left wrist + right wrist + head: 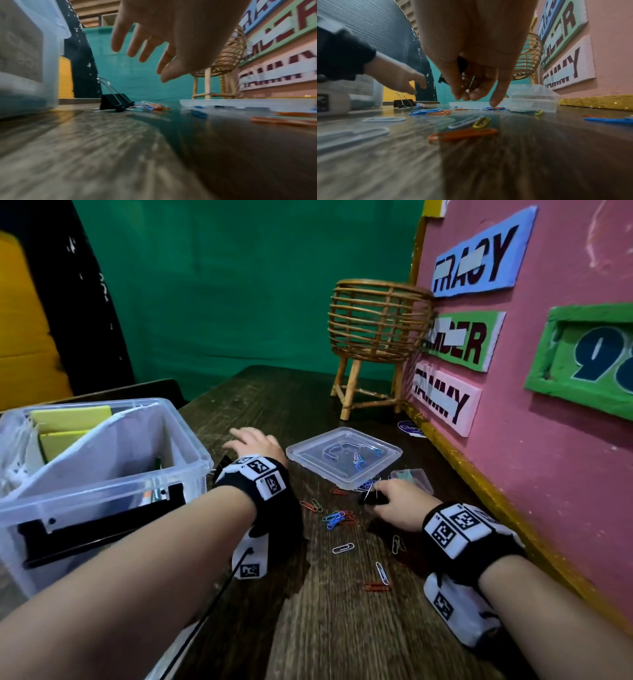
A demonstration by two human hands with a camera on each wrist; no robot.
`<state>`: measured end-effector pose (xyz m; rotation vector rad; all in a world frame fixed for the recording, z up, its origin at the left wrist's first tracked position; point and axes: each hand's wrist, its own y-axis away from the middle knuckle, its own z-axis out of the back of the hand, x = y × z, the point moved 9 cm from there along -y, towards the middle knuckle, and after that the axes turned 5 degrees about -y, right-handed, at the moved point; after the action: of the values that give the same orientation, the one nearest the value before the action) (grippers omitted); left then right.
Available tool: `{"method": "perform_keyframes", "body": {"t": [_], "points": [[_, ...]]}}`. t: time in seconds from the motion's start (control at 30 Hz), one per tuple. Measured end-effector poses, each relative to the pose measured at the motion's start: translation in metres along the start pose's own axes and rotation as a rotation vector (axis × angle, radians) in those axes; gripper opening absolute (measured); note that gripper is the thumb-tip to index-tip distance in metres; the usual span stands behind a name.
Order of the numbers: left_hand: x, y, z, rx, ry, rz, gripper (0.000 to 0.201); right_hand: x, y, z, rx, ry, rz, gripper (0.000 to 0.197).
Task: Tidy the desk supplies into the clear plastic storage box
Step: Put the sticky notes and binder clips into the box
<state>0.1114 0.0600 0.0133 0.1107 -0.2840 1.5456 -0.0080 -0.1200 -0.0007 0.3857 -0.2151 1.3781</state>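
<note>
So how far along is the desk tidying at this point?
Partly done. The clear storage box already holds yellow pads and a black item. In hand: the right hand grips a black binder clip, while the open left hand hovers over another binder clip on the desk. Left: the scattered paper clips, the small clear case and the lid.

We see bare forearms. Each wrist carries a black band point(274, 508) faced with white square-code tags point(455, 529); beneath hangs a white camera block point(459, 614). A black cable point(205, 614) trails from the left block.
</note>
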Motion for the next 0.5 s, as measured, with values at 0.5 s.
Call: {"method": "perform_keyframes", "body": {"t": [0.5], "points": [[0.043,0.014,-0.014,0.082,0.686,0.311,0.044,-0.025,0.008,0.005,-0.03,-0.059,-0.189,0.056]]}}
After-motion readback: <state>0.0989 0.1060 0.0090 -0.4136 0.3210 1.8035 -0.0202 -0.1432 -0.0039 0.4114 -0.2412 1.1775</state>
